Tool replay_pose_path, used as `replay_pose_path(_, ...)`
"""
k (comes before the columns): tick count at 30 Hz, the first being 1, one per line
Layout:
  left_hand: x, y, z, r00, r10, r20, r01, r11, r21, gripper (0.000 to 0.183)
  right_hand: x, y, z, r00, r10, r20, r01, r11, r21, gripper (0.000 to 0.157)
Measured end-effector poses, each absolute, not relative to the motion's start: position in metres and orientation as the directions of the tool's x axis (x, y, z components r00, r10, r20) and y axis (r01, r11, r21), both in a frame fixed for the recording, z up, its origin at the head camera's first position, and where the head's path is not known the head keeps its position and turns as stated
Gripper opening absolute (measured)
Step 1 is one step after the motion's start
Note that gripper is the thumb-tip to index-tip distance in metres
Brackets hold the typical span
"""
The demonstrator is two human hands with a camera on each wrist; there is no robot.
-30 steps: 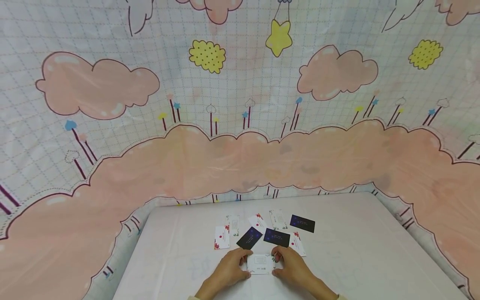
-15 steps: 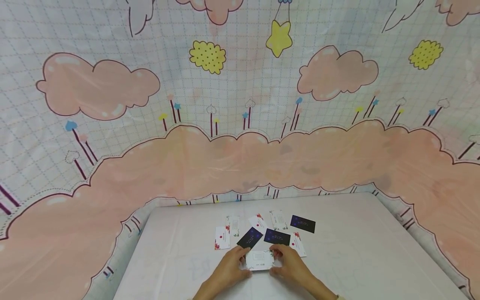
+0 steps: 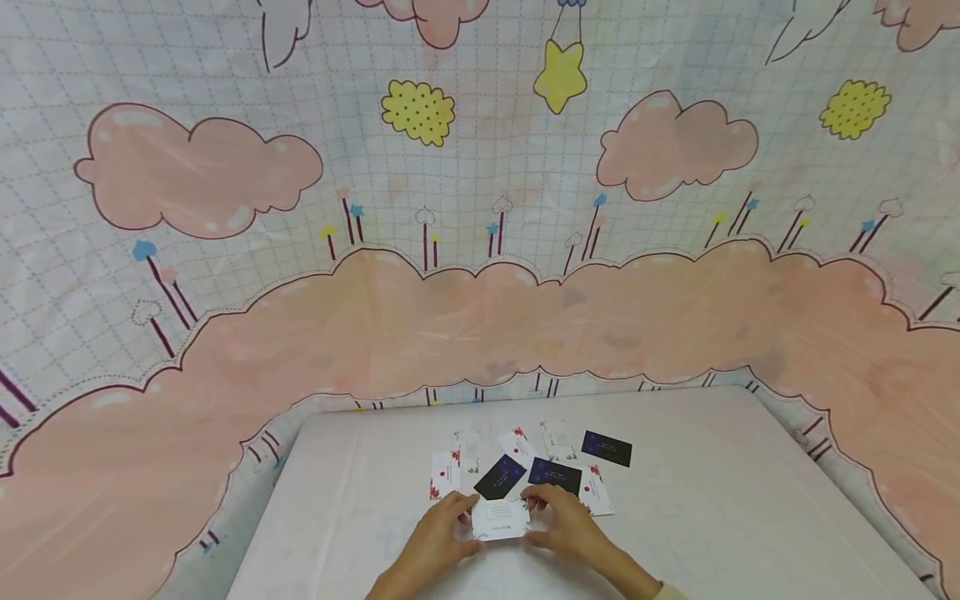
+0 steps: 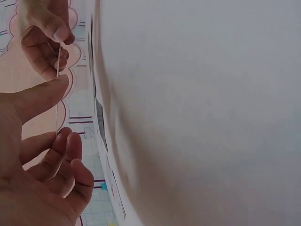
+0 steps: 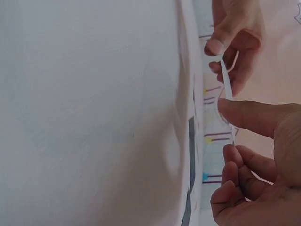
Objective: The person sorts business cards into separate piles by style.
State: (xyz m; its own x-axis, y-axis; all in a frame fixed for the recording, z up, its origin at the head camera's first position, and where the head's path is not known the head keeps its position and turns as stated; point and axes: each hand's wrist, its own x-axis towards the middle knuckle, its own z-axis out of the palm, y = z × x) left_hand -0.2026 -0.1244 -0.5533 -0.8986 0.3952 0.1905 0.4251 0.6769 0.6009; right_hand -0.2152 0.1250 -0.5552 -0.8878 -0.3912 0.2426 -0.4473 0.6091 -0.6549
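A white business card (image 3: 500,520) with green leaf corners and small grey print is held between both hands, near the front of the table. My left hand (image 3: 439,533) grips its left edge between thumb and fingers. At the opposite edge my right hand (image 3: 567,525) holds it the same way. Both wrist views show the card (image 5: 226,77) edge-on as a thin white strip, raised off the tabletop. Just behind it lie a dark blue card (image 3: 500,477) and a second dark card (image 3: 555,476).
Behind the hands several cards are scattered on the white table (image 3: 337,500): a red-flowered card (image 3: 446,473), a leaf-patterned card (image 3: 558,440), a dark card (image 3: 607,448) and another red-flowered card (image 3: 597,492). A cloud-patterned cloth (image 3: 480,325) hangs behind the table.
Both hands have moved left together with the white card between them, and the card has shifted slightly toward the scattered cards. The other cards lie as before.
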Motion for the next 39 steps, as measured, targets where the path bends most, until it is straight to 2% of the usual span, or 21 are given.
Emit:
replay_pose_path(8, -0.198, -0.145, -0.554, -0.904, 0.374, 0.209, 0.423, 0.703, 0.571, 0.058, -0.219, 0.111, -0.559, -0.859, -0.451, 0.243, -0.482, 0.549, -0.683, 0.049)
replay_pose_path(15, -0.196, -0.160, -0.555, -0.922, 0.362, 0.135, 0.370, 0.729, 0.575, 0.058, -0.222, 0.099, -0.563, -0.853, -0.482, 0.201, -0.491, 0.609, -0.623, 0.050)
replay_pose_path(24, -0.195, -0.168, -0.556, -0.945, 0.318, 0.071, 0.306, 0.791, 0.530, 0.057, -0.222, 0.080, -0.568, -0.880, -0.467, 0.085, -0.406, 0.645, -0.647, 0.049)
replay_pose_path(39, -0.195, -0.168, -0.556, -0.956, 0.293, -0.019, 0.237, 0.810, 0.537, 0.056, -0.220, 0.073, -0.566, -0.891, -0.454, 0.018, -0.374, 0.710, -0.596, 0.047)
